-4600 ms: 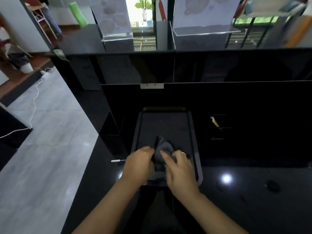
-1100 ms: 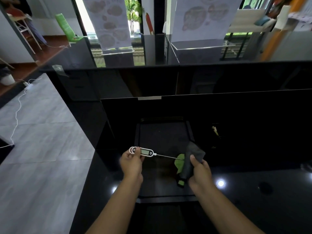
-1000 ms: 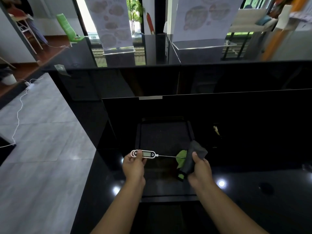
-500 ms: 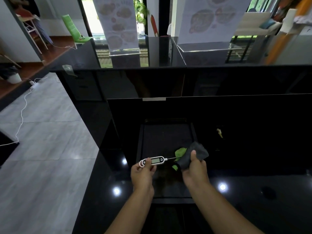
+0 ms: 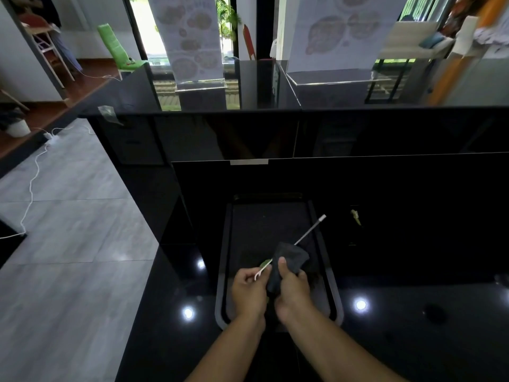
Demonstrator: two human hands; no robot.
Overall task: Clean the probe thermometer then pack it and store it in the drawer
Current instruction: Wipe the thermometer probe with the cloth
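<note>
My left hand [image 5: 249,292] grips the white body of the probe thermometer [image 5: 260,272], seen edge-on and mostly hidden by my fingers. Its thin metal probe [image 5: 309,231] points away to the upper right and ends in a white tip. My right hand [image 5: 292,289] holds a dark cloth [image 5: 292,257] bunched around the lower part of the probe, right beside my left hand. A bit of green [image 5: 265,262] shows at the cloth's left edge. Both hands hover over a dark tray [image 5: 223,260].
The tray lies on a glossy black counter [image 5: 413,312] with ceiling-light reflections. A small yellow-green item [image 5: 355,216] sits to the right of the tray. A raised black ledge [image 5: 358,133] runs behind. Grey floor [image 5: 68,244] lies left of the counter's edge.
The thermometer has swung from lying sideways to pointing away to the upper right. My hands have come together, and the cloth now sits near the probe's base instead of its tip.
</note>
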